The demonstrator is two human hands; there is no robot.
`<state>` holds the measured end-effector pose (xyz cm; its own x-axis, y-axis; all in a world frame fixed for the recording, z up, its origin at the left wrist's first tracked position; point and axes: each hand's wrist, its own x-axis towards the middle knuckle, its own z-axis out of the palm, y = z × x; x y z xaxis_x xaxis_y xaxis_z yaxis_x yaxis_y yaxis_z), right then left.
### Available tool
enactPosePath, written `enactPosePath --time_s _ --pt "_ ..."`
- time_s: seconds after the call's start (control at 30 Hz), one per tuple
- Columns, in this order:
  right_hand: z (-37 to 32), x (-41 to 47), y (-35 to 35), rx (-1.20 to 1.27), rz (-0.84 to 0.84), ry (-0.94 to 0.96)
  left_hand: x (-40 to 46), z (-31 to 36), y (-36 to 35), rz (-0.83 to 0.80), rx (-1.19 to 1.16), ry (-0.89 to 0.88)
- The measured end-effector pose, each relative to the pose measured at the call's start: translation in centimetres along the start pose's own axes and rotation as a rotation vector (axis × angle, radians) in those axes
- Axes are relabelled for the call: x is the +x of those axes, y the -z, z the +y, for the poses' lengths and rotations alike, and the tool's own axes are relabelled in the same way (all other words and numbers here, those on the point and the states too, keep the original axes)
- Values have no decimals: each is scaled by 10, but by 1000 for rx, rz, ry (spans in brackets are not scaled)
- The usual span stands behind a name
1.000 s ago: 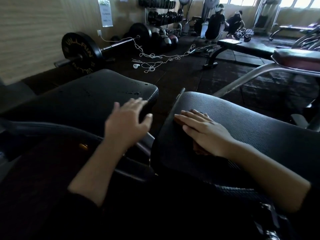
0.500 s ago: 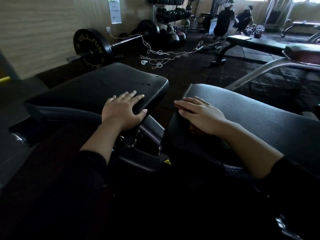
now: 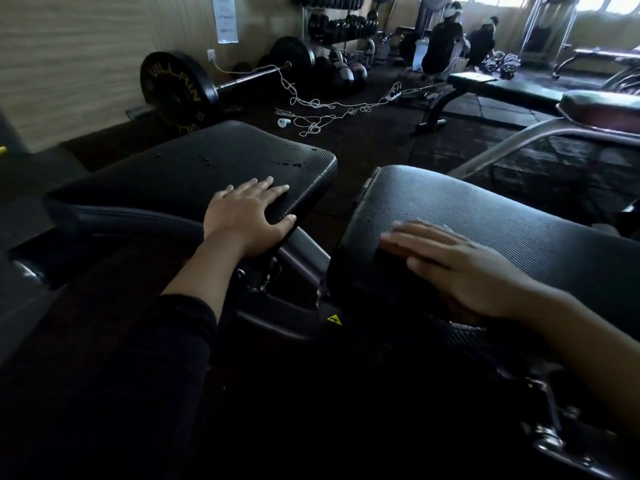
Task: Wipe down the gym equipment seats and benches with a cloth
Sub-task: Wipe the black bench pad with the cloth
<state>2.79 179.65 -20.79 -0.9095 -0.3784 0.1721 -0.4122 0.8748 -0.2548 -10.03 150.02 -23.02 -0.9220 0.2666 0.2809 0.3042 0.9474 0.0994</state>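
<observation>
Two black padded seats stand side by side in the head view. My left hand point(image 3: 247, 216) rests flat on the near right corner of the left pad point(image 3: 207, 168), with the thumb lying along its edge. A few wet spots show on that pad's top. My right hand point(image 3: 460, 268) lies flat, fingers straight, on the ribbed right pad point(image 3: 485, 216) and presses a dark cloth point(image 3: 462, 315) against it. The hand hides most of the cloth and is blurred by motion.
A steel frame and hinge point(image 3: 298, 251) run between the two pads. Behind lie a loaded barbell point(image 3: 180, 88), a tangled white cord point(image 3: 325, 109) on the dark floor, a dumbbell rack point(image 3: 343, 26), a flat bench point(image 3: 498, 88) and two people point(image 3: 450, 43) at the back.
My left hand settled onto the left pad's corner and stays there. My right hand slid with the cloth along the right pad toward me.
</observation>
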Motion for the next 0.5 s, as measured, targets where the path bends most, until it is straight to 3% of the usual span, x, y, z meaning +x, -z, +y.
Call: enactPosePath --time_s 0.1,0.17,0.27,0.4,0.5 --pt "8 52 -9 -35 -10 -194 1 -1 -1 3 0 4" --pt "-8 85 -19 -69 7 -189 2 -2 -2 6 0 -1" --pt "-52 86 -36 -136 22 7 2 -3 -3 7 -5 2" --pt "-65 17 -34 -183 120 322 1 -3 -3 3 -4 1" --pt "-36 -6 -16 -83 12 346 1 -4 -4 9 -5 3"
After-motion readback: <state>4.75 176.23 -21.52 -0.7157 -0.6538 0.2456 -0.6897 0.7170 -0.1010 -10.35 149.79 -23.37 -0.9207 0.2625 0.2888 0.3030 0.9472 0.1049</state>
